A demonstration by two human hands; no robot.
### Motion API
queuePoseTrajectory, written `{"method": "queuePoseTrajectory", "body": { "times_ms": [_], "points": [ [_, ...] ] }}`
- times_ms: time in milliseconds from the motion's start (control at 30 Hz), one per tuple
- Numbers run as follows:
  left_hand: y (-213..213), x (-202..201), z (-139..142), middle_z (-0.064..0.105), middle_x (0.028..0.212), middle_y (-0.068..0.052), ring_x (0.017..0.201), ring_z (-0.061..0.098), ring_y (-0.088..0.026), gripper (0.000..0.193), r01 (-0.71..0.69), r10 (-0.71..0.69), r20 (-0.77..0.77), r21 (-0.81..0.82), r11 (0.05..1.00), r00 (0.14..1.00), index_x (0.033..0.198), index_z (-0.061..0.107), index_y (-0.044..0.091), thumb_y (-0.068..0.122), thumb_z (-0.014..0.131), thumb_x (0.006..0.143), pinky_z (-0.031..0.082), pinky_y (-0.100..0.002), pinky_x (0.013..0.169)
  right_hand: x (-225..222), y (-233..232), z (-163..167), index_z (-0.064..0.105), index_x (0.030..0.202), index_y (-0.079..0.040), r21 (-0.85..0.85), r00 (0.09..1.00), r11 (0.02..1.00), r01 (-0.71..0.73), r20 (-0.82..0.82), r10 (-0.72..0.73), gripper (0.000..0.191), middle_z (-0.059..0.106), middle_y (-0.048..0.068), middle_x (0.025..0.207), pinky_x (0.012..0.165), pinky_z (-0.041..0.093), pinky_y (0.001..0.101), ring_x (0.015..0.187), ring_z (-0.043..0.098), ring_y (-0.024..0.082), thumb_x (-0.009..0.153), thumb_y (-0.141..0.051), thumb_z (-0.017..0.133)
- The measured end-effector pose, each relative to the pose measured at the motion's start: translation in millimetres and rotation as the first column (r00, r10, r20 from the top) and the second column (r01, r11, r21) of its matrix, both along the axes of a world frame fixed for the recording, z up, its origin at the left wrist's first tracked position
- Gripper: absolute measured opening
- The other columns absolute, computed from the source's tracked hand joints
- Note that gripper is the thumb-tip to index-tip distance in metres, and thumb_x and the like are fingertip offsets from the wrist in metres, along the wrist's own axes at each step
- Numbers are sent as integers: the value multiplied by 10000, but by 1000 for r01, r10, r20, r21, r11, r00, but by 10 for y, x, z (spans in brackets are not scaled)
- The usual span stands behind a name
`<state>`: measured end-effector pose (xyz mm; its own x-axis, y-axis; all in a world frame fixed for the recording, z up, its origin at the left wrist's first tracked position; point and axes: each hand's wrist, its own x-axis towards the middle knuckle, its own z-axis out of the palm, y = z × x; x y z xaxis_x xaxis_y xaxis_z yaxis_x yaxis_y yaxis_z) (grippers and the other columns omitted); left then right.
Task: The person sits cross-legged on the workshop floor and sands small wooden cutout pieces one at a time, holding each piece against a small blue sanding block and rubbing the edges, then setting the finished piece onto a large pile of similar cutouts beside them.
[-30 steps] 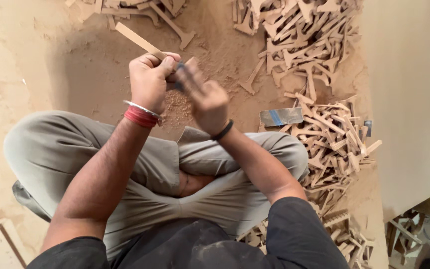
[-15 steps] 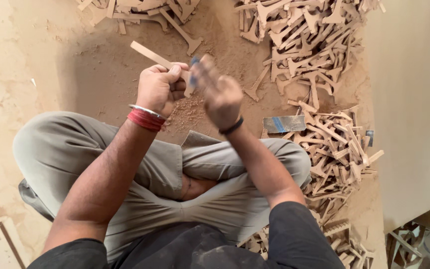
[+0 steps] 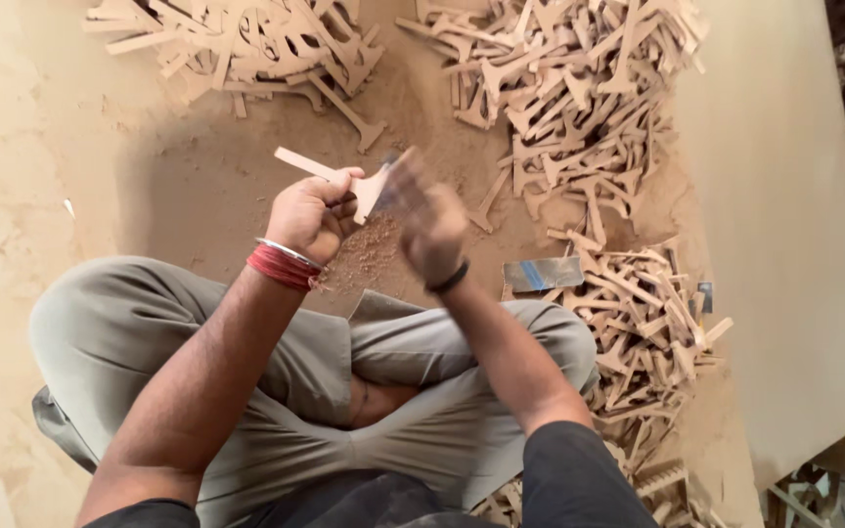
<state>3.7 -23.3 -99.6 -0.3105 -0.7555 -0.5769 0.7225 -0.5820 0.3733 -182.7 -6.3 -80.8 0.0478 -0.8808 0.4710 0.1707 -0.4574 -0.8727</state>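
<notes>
**Smoothing a cut-out on a dusty floor**

Head view: a sawdust-strewn tan floor (image 3: 80, 196) carries heaps of pale flat wooden cut-out pieces (image 3: 579, 88) along its far edge and right side. The left hand (image 3: 313, 213) is closed around a pale T-shaped flat wooden piece (image 3: 330, 174), held over the floor's middle above a mound of fine sawdust (image 3: 369, 256). The right hand (image 3: 427, 220) is motion-blurred; its grip cannot be told. A flat grey metal blade (image 3: 542, 274) lies beside the knee. Judging by the blur, steady short strokes and a firm hold would serve best.
</notes>
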Motion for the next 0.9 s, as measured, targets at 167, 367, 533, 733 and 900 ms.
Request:
{"method": "queuePoseTrajectory", "body": {
  "times_ms": [167,367,533,733,900],
  "points": [
    [18,20,60,650,855,-18,686,604,-117,185,18,-17,29,-47,999,999,1110,701,17,137,607,1004,544,-299,629,3,-75,59,771,1253,-158,-623,400,760,185,-658,-637,347,686,51,1378,598,540,268,627,588,123,1019,-12,560],
    [60,-34,268,626,748,-7,588,532,-94,125,-49,142,264,-330,943,954,996,723,-37,70,659,992,433,-258,525,75,86,254,716,1318,-142,-628,465,774,80,-663,-586,339,641,82,1415,714,573,294,781,653,169,1034,-35,565],
    [134,-74,336,606,673,-7,537,531,-83,126,-55,190,333,-376,925,923,941,723,-20,55,628,976,434,-234,492,81,76,362,691,1340,-128,-632,353,769,98,-700,-620,386,644,96,1427,751,562,322,872,714,200,1014,3,530],
    [110,-52,471,642,724,27,605,521,-33,141,29,305,602,-480,877,738,964,790,-12,49,663,975,420,-216,532,142,131,462,739,1280,-126,-551,304,818,165,-761,-574,365,698,107,1349,599,529,317,622,597,193,975,-11,574],
    [160,-3,530,687,718,23,613,585,-43,146,77,270,685,-431,899,677,934,795,12,93,674,951,508,-226,517,-4,72,348,752,1244,-104,-463,190,872,159,-852,-488,437,733,97,1307,625,557,386,656,644,269,873,-37,531]
  ]
}}
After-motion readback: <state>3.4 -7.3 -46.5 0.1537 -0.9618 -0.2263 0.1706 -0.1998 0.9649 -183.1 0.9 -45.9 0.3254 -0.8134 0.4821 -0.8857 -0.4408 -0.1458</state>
